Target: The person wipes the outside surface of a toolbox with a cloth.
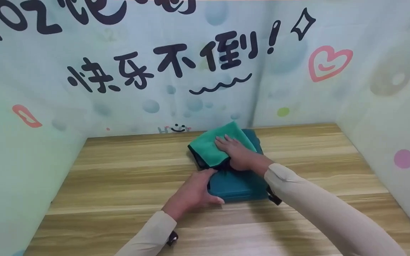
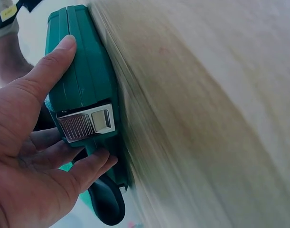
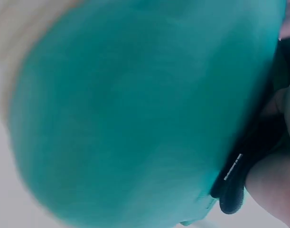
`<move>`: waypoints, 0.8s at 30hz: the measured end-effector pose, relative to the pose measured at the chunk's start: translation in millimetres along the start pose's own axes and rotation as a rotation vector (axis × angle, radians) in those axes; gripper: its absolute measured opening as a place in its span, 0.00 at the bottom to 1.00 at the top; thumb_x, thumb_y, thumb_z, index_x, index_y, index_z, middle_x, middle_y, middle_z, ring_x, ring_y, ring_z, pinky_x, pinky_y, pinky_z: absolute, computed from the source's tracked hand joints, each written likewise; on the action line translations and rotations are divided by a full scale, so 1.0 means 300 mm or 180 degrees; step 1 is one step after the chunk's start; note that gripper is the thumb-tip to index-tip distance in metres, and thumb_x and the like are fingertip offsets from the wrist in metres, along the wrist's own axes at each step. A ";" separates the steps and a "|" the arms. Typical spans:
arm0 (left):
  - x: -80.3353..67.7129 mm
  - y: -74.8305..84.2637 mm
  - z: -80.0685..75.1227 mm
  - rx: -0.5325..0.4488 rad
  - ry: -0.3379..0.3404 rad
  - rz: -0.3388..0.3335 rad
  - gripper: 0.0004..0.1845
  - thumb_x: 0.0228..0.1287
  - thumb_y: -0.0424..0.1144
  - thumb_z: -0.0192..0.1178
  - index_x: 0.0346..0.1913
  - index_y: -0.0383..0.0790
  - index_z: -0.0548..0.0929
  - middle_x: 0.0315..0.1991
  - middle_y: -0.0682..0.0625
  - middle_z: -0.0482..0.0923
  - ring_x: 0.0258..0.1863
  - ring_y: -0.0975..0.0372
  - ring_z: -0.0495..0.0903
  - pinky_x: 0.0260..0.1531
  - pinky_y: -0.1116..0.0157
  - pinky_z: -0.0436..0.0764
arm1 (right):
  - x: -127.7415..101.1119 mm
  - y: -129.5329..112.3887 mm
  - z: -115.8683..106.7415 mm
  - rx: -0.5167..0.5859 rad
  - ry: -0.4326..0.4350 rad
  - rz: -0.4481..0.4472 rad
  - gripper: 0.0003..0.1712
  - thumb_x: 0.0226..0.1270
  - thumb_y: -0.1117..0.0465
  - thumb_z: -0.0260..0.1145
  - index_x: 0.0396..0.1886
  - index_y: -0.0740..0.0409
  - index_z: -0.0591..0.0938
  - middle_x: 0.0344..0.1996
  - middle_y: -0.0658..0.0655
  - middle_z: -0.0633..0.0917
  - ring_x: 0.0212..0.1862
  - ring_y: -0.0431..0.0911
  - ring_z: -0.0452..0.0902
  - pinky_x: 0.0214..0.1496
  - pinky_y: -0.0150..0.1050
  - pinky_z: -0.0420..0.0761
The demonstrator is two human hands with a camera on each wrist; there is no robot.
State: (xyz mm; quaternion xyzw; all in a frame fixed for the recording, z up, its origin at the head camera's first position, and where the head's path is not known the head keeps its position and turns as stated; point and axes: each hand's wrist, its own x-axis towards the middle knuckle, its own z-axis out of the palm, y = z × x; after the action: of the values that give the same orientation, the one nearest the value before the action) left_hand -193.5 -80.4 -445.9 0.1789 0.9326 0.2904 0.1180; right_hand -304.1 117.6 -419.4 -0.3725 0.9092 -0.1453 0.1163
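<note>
teal hard case [image 1: 238,185] under green cloth [image 1: 214,144]

Head looks down from above; both wrist views close on the case [image 1: 238,185].

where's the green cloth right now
In the head view the green cloth lies on the far end of the teal case, mid-table near the back wall, under the flat right hand.
</note>
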 end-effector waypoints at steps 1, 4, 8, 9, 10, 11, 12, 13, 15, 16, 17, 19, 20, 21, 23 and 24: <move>0.000 -0.002 0.000 -0.0019 0.0013 0.0019 0.54 0.52 0.59 0.77 0.76 0.38 0.64 0.73 0.42 0.66 0.70 0.50 0.66 0.67 0.51 0.67 | -0.013 0.001 0.005 0.0029 0.0031 -0.0050 0.45 0.60 0.85 0.48 0.79 0.68 0.54 0.78 0.66 0.54 0.78 0.64 0.39 0.76 0.58 0.45; -0.001 -0.007 -0.001 -0.0061 0.0050 0.0082 0.53 0.52 0.59 0.77 0.75 0.36 0.65 0.72 0.42 0.67 0.69 0.50 0.66 0.67 0.52 0.67 | -0.052 -0.002 0.021 0.0128 0.0104 -0.0153 0.47 0.56 0.87 0.49 0.79 0.68 0.55 0.78 0.65 0.55 0.78 0.64 0.40 0.76 0.58 0.45; -0.003 -0.014 0.002 -0.0093 0.0054 0.0074 0.54 0.52 0.59 0.77 0.75 0.34 0.65 0.71 0.40 0.67 0.68 0.50 0.67 0.67 0.52 0.67 | -0.108 -0.018 0.039 0.0197 0.0120 -0.0188 0.48 0.56 0.87 0.50 0.79 0.66 0.57 0.78 0.63 0.56 0.78 0.62 0.41 0.76 0.58 0.45; -0.003 -0.016 0.004 -0.0092 0.0053 0.0073 0.54 0.52 0.59 0.77 0.75 0.33 0.65 0.71 0.40 0.67 0.68 0.49 0.68 0.66 0.52 0.67 | -0.121 -0.024 0.044 0.0191 0.0130 -0.0194 0.48 0.57 0.87 0.50 0.79 0.66 0.57 0.78 0.63 0.57 0.78 0.61 0.41 0.75 0.58 0.46; -0.004 -0.016 0.006 -0.0089 0.0052 0.0066 0.54 0.52 0.60 0.77 0.75 0.33 0.65 0.71 0.40 0.67 0.68 0.50 0.68 0.66 0.52 0.67 | -0.134 -0.030 0.049 0.0182 0.0138 -0.0206 0.47 0.57 0.87 0.51 0.79 0.65 0.58 0.78 0.63 0.57 0.78 0.61 0.42 0.75 0.58 0.46; -0.004 -0.017 0.007 -0.0089 0.0053 0.0067 0.55 0.52 0.60 0.77 0.75 0.34 0.64 0.71 0.40 0.67 0.68 0.50 0.67 0.66 0.52 0.67 | -0.147 -0.036 0.053 0.0177 0.0155 -0.0223 0.47 0.58 0.87 0.52 0.79 0.66 0.58 0.78 0.63 0.57 0.78 0.61 0.42 0.75 0.59 0.46; -0.004 -0.018 0.008 -0.0095 0.0057 0.0075 0.55 0.52 0.60 0.77 0.76 0.34 0.64 0.72 0.40 0.67 0.69 0.50 0.67 0.66 0.52 0.67 | -0.159 -0.043 0.059 0.0158 0.0179 -0.0247 0.47 0.58 0.87 0.53 0.79 0.66 0.58 0.78 0.63 0.58 0.78 0.62 0.43 0.75 0.59 0.47; -0.004 -0.019 0.010 -0.0089 0.0059 0.0091 0.55 0.52 0.60 0.76 0.76 0.34 0.63 0.72 0.40 0.66 0.69 0.50 0.67 0.67 0.52 0.67 | -0.172 -0.050 0.066 0.0145 0.0209 -0.0275 0.47 0.58 0.87 0.54 0.79 0.67 0.59 0.78 0.64 0.58 0.78 0.62 0.44 0.75 0.60 0.48; -0.003 -0.020 0.013 -0.0077 0.0064 0.0138 0.54 0.53 0.59 0.76 0.76 0.35 0.63 0.72 0.40 0.66 0.70 0.50 0.66 0.67 0.52 0.66 | -0.196 -0.061 0.080 0.0121 0.0276 -0.0361 0.47 0.55 0.88 0.54 0.78 0.69 0.60 0.77 0.65 0.59 0.77 0.64 0.45 0.74 0.63 0.49; -0.003 -0.020 0.014 -0.0067 0.0066 0.0151 0.54 0.53 0.59 0.76 0.76 0.35 0.63 0.73 0.41 0.66 0.70 0.50 0.65 0.67 0.52 0.66 | -0.207 -0.066 0.088 0.0113 0.0312 -0.0412 0.47 0.54 0.88 0.54 0.77 0.70 0.60 0.77 0.66 0.60 0.77 0.65 0.46 0.73 0.64 0.50; -0.002 -0.020 0.014 -0.0055 0.0079 0.0187 0.53 0.53 0.58 0.77 0.76 0.35 0.64 0.72 0.41 0.66 0.70 0.50 0.65 0.67 0.53 0.66 | -0.217 -0.073 0.094 0.0119 0.0345 -0.0439 0.47 0.53 0.88 0.55 0.77 0.70 0.60 0.76 0.66 0.60 0.77 0.65 0.46 0.73 0.65 0.50; 0.000 -0.022 0.015 -0.0054 0.0097 0.0233 0.53 0.53 0.58 0.77 0.75 0.35 0.65 0.72 0.41 0.66 0.71 0.50 0.65 0.68 0.53 0.66 | -0.233 -0.089 0.107 0.0117 0.0404 -0.0489 0.46 0.53 0.87 0.55 0.76 0.71 0.61 0.76 0.67 0.60 0.77 0.66 0.46 0.72 0.66 0.50; 0.001 -0.023 0.016 -0.0066 0.0108 0.0256 0.52 0.53 0.58 0.77 0.75 0.36 0.65 0.72 0.41 0.66 0.71 0.50 0.65 0.68 0.53 0.65 | -0.238 -0.100 0.114 0.0107 0.0431 -0.0501 0.45 0.55 0.86 0.57 0.76 0.72 0.61 0.76 0.68 0.61 0.77 0.67 0.46 0.72 0.66 0.50; 0.003 -0.024 0.016 -0.0089 0.0117 0.0268 0.52 0.53 0.58 0.77 0.75 0.36 0.65 0.72 0.42 0.66 0.70 0.50 0.65 0.68 0.54 0.66 | -0.243 -0.112 0.120 0.0108 0.0457 -0.0486 0.44 0.57 0.85 0.58 0.76 0.72 0.61 0.76 0.68 0.61 0.77 0.67 0.46 0.72 0.66 0.50; 0.005 -0.026 0.017 -0.0165 0.0135 0.0297 0.53 0.52 0.57 0.78 0.75 0.37 0.64 0.72 0.42 0.67 0.69 0.51 0.66 0.67 0.54 0.66 | -0.249 -0.144 0.131 0.0107 0.0527 -0.0401 0.42 0.61 0.80 0.64 0.76 0.71 0.62 0.76 0.67 0.61 0.77 0.66 0.47 0.73 0.64 0.49; 0.007 -0.027 0.018 -0.0208 0.0152 0.0313 0.53 0.52 0.56 0.78 0.76 0.38 0.63 0.72 0.42 0.67 0.69 0.52 0.67 0.68 0.55 0.66 | -0.251 -0.160 0.138 0.0100 0.0564 -0.0346 0.42 0.63 0.77 0.67 0.76 0.71 0.62 0.75 0.67 0.61 0.77 0.66 0.47 0.73 0.64 0.49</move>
State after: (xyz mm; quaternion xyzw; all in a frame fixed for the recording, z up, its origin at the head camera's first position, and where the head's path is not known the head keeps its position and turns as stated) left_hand -195.7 -83.1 -455.1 0.2136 0.9152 0.3303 0.0872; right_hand -207.6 131.1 -433.2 -0.4050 0.8920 -0.1980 0.0332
